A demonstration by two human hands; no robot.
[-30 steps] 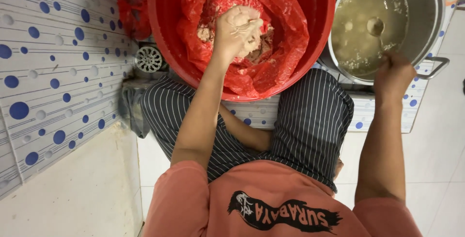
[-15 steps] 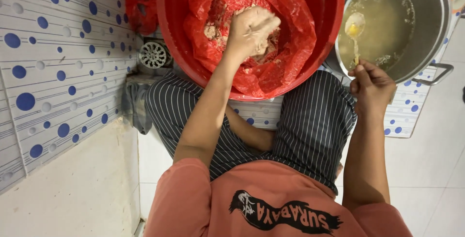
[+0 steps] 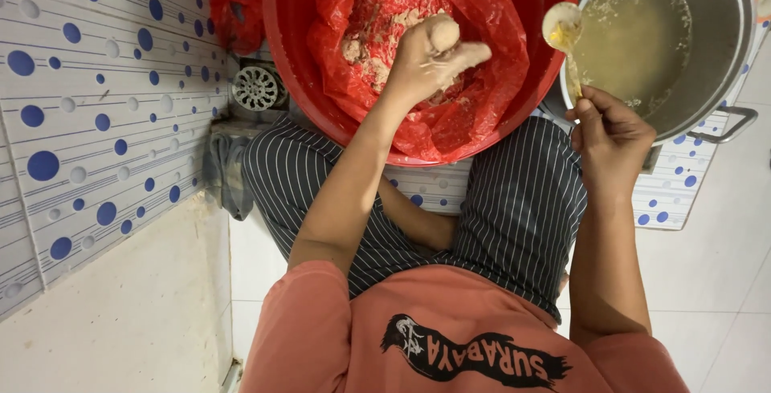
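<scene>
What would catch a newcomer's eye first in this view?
The big red tub at top centre, lined with a red plastic bag of pale minced paste. Over it the left hand squeezes out a round ball of paste above its fist. To the right, the right hand holds a spoon at the rim of a steel pot of cloudy broth.

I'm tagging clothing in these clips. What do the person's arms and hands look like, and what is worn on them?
Both forearms are bare, without gloves, rings or a watch in view. Short salmon-pink sleeves end above the elbows. The left hand is smeared with pale paste; the right hand looks clean.
</scene>
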